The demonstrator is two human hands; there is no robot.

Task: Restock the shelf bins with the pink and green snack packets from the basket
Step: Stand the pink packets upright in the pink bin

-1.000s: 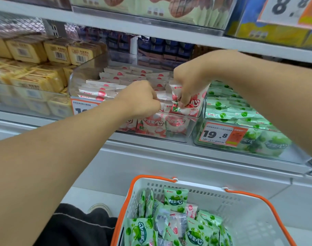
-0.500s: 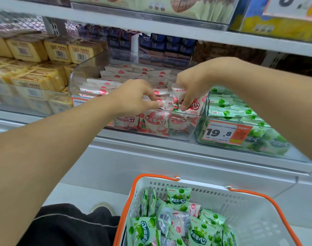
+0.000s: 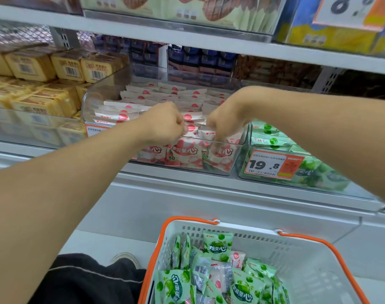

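A clear shelf bin [image 3: 104, 93] holds rows of pink snack packets [image 3: 184, 153]. My left hand [image 3: 163, 123] is curled at the bin's front row, fingertips on the tops of the pink packets. My right hand [image 3: 225, 123] reaches down into the front right corner and pinches a pink packet [image 3: 223, 153] there. To the right, a second clear bin [image 3: 242, 170] holds green snack packets [image 3: 270, 140]. Below, a white basket [image 3: 296, 255] with orange handles holds several green packets [image 3: 218, 246] and a few pink ones [image 3: 237, 258].
A 19.8 price tag [image 3: 272, 164] hangs on the green bin's front. Yellow boxed goods [image 3: 34, 102] fill the bin to the left. An upper shelf [image 3: 187, 38] overhangs the bins. Dark packs [image 3: 193, 62] stand behind. A dark garment [image 3: 95, 279] lies lower left.
My right hand has pushed its pink packet down into the bin's front right corner. My left hand has closed tighter over the front row. The view has tilted slightly downward.
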